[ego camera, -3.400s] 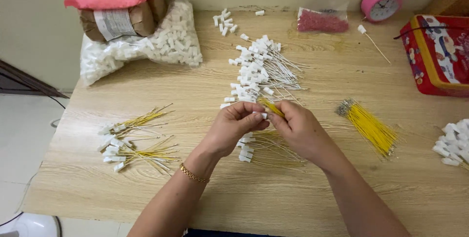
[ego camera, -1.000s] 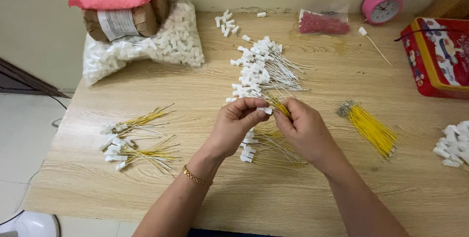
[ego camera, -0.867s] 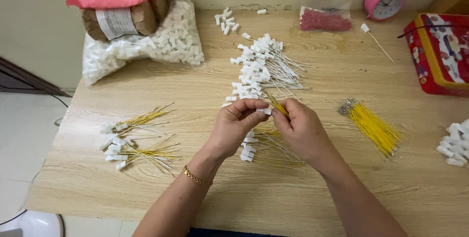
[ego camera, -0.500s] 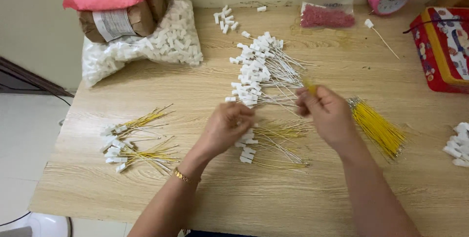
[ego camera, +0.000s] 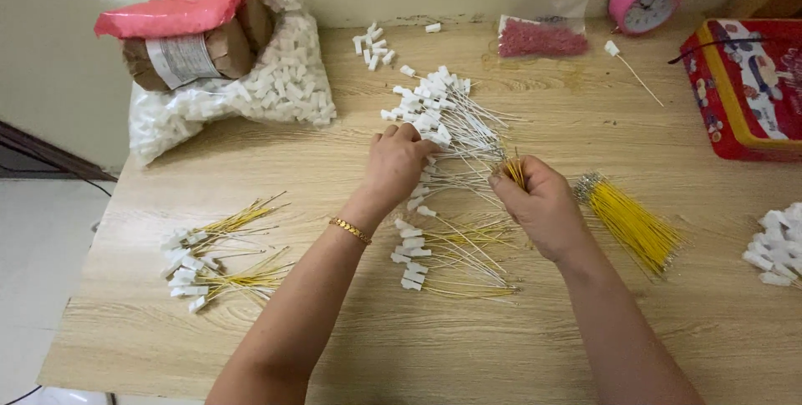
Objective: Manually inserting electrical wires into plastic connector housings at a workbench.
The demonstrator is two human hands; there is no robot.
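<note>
Yellow wires [ego camera: 515, 173] upright, tips away, pinched in right hand [ego camera: 541, 207]; left hand [ego camera: 399, 163] gripping white-tagged wire pile [ego camera: 443, 117].

The surface [ego camera: 251, 346] is pale wood with a fine streaked grain. The wires [ego camera: 515, 171] pinched in my right hand [ego camera: 543, 209] are yellow; the loose bundle [ego camera: 631, 223] beside it is the same yellow with silvery tips. My left hand [ego camera: 399, 159], with a gold bracelet [ego camera: 351, 229] at the wrist, rests on white connectors [ego camera: 426, 108] with whitish leads. Alarm clock [ego camera: 647, 0]: pink. Tin box [ego camera: 748, 88]: red, yellow-trimmed, with pictures. Small bag of beads [ego camera: 541, 37]: dark pink.
</note>
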